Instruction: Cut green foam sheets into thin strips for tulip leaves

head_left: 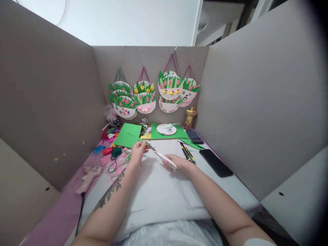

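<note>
White-handled scissors are in my right hand, its fingers around the handles. Their blades point up and left toward my left hand. That hand's fingers are pinched on a small green paper piece, which shows just above the fingertips at the blade tips. Whether the blades touch the paper is too small to tell. Both hands are above the white table cover. Behind my left hand lies a green sheet. A yellow and black cutter lies to the right of the scissors.
A black phone lies at the right. A white paper plate rests on green sheets at the back. Pink scraps and dark green yarn are at the left, near a pink glue gun. Decorated plates hang on the grey partition.
</note>
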`<state>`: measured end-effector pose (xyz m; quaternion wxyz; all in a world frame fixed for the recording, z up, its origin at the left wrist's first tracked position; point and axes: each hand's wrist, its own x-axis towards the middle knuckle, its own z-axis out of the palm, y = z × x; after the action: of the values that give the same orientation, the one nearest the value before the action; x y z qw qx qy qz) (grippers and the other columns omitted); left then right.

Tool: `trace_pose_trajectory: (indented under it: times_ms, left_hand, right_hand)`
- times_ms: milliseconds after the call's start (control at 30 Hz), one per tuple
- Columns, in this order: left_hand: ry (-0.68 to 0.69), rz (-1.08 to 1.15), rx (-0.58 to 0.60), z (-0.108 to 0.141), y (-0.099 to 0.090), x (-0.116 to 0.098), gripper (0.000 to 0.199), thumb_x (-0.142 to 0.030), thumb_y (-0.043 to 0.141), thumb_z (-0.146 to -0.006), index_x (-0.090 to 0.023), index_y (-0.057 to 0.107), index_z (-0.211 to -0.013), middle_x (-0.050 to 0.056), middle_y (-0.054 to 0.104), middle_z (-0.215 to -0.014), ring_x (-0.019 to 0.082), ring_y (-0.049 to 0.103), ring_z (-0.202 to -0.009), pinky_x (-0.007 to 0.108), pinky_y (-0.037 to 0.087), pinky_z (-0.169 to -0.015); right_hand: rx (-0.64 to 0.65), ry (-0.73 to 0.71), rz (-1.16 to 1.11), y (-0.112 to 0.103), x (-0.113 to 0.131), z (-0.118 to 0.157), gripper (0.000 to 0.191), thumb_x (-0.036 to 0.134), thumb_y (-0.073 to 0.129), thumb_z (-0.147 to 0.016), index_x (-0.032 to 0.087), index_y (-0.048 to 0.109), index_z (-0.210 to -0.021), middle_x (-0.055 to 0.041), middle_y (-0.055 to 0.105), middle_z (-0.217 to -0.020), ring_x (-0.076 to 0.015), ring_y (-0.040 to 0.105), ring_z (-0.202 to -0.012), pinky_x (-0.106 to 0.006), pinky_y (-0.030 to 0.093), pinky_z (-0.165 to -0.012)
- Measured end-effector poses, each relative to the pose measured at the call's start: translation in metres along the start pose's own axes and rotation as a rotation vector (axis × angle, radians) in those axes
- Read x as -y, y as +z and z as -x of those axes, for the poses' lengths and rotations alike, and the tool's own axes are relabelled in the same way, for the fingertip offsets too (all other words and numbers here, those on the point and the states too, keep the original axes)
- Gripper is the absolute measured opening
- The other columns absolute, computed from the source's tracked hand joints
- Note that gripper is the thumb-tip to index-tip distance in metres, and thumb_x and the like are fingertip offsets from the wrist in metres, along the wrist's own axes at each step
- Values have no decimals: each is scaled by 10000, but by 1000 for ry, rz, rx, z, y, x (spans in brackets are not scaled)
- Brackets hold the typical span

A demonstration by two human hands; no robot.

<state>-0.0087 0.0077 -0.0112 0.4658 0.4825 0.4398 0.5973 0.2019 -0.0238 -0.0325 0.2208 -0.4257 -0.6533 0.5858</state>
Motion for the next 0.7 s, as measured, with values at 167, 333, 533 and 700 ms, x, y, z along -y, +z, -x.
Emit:
trace_pose_trajectory:
  times_ms: [167,333,533,700]
  left_hand:
    - [-17,3,1,-1,0,1,392,-533,669,-641,-164,541,-674,34,650,-685,189,656,-687,279,485,-612]
    - [-19,3,27,-1,-1,2,375,-520,663,-655,-165,547,-687,38,657,-708,192,664,-709,268,483,-610]
    - [-20,-7,45,-1,-1,2,377,-522,659,-663,-167,535,-680,31,646,-706,198,670,-729,258,477,-598]
    - [-16,-21,59,0,-1,1,382,-532,659,-660,-165,566,-708,36,649,-722,211,672,-763,269,481,-614]
  right_hand:
    - [-1,20,13,-1,3,1,182,153,541,-571,181,510,-748,60,475,-537,-79,445,-428,-185,339,-413]
    - [-19,21,55,-3,6,5,129,180,551,-616,181,519,-741,62,470,-503,-81,433,-409,-185,320,-403]
    - [-28,18,95,-5,7,8,109,185,547,-630,182,528,-737,52,495,-481,-91,439,-416,-188,298,-400]
    - [-41,16,119,-6,6,9,90,196,536,-636,182,523,-724,45,510,-496,-90,436,-417,-194,302,-400]
